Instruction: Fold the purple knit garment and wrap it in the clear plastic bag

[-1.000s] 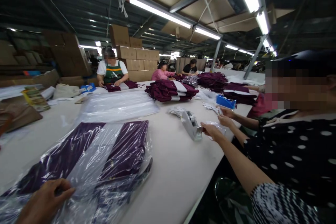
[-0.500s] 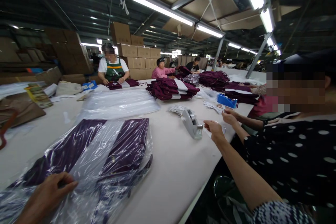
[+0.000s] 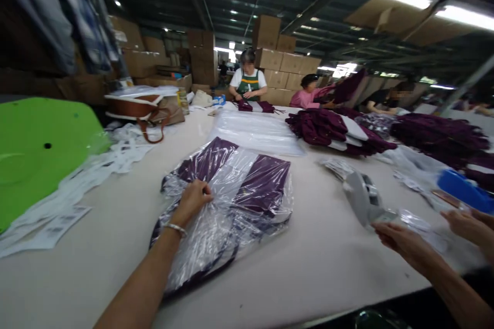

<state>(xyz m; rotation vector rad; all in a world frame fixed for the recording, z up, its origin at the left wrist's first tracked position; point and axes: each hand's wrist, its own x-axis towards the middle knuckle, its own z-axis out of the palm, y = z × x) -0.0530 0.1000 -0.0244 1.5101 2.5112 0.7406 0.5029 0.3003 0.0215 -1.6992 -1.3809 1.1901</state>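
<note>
A clear plastic bag (image 3: pixel 200 247) with folded maroon garments (image 3: pixel 258 185) and a pale strip inside lies in front of me. The fingertips of my left hand (image 3: pixel 195 200) are closed on its film, near the middle. Off to the right, my right hand (image 3: pixel 401 244) is at the front end of a grey tape dispenser (image 3: pixel 357 198). Its fingers are pinched together on what looks like the end of clear tape, though the tape itself is hard to make out. Crumpled film covers the near part of the garments.
A co-worker's hands (image 3: pixel 469 223) are close to my right hand, beside a blue dispenser (image 3: pixel 465 190). Flat clear bags (image 3: pixel 254 131) and a maroon garment pile (image 3: pixel 328 126) lie beyond. At left are a green board (image 3: pixel 46 149) and printed label strips (image 3: pixel 85 177). Others work across the table.
My view has swung left, bringing the green board and label strips into sight. My left hand stays on the bag; my right hand remains by the grey dispenser.
</note>
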